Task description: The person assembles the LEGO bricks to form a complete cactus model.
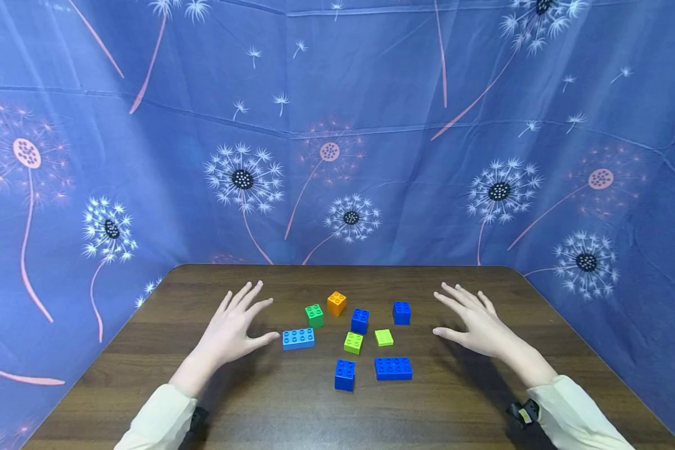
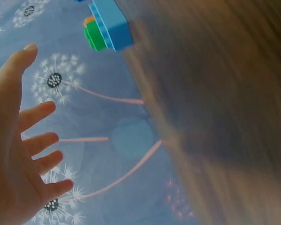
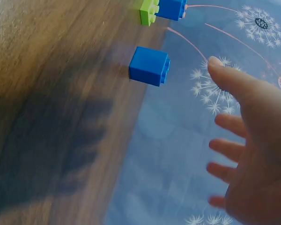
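Note:
My left hand (image 1: 229, 332) hovers over the table with fingers spread, holding nothing; its thumb tip is right by the light blue long brick (image 1: 299, 339). On the other side my right hand (image 1: 477, 325), also spread and holding nothing, is nearest the dark blue brick (image 1: 402, 313). Between the hands lie a green brick (image 1: 314, 315), an orange brick (image 1: 336, 304), another dark blue brick (image 1: 359, 321), a lime brick (image 1: 353, 342) and a thin lime piece (image 1: 384, 337). Closer to me are a dark blue square brick (image 1: 345, 375) and a dark blue long brick (image 1: 393, 369).
The bricks lie loose on a dark brown wooden table (image 1: 275, 412). Behind and beside it hangs a blue cloth (image 1: 405, 206) with a dandelion print, close to the table's far edge. A dark band with a device (image 1: 523, 412) sits at my right wrist.

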A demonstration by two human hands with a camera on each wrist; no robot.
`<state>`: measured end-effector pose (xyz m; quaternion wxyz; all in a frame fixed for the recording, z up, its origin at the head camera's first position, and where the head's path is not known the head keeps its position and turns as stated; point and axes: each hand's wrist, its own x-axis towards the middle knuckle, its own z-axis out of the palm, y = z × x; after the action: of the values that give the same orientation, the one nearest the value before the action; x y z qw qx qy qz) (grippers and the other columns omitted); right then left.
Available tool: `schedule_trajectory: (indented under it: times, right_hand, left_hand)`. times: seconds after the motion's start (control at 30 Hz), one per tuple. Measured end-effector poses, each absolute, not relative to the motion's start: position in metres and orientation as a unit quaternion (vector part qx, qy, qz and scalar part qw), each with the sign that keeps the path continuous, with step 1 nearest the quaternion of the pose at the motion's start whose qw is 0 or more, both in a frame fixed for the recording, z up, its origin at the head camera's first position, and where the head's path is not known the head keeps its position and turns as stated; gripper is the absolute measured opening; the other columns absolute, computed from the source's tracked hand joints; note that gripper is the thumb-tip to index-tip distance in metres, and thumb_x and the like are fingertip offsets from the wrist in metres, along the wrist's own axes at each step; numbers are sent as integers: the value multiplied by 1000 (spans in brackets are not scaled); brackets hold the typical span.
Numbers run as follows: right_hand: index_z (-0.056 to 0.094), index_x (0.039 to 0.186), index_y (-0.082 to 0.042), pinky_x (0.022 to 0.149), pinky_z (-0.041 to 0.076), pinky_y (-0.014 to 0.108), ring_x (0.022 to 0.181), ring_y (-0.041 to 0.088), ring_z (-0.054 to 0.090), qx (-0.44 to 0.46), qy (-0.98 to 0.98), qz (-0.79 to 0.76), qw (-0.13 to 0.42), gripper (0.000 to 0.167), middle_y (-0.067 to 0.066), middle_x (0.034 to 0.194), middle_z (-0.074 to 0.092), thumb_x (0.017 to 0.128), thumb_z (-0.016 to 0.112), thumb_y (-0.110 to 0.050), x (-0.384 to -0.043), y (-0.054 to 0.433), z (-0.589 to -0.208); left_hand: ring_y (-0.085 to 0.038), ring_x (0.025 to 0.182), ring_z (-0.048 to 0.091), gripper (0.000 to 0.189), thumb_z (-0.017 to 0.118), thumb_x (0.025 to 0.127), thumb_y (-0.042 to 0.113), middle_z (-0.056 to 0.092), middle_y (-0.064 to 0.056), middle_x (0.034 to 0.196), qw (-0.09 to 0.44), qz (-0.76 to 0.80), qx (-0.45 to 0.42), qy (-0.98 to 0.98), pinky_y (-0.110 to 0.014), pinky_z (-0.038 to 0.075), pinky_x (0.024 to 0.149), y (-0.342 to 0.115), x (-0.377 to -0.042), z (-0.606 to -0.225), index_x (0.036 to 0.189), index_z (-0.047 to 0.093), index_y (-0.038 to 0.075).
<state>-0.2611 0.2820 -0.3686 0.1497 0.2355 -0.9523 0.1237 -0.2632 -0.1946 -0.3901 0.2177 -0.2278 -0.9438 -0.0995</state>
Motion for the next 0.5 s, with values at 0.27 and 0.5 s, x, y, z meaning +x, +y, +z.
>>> schedule_trajectory:
  times: [0.27,0.5]
  right_hand:
    - [50,134,-6,93,41,57,122,38,48,285,-932,158,157,61,16,135,50,85,67,-39,-259,271,-370]
    - [56,128,-9,92,46,46,118,27,55,318,-918,162,170,57,8,128,57,82,70,-39,-257,253,-377]
  left_hand:
    - [-28,120,52,55,73,77,47,54,-5,134,197,-198,-241,-930,-49,45,93,-172,-258,-392,122,61,19]
    - [-27,113,58,58,73,78,44,61,-6,123,120,-311,-251,-909,-45,48,91,-154,-257,-397,125,57,14]
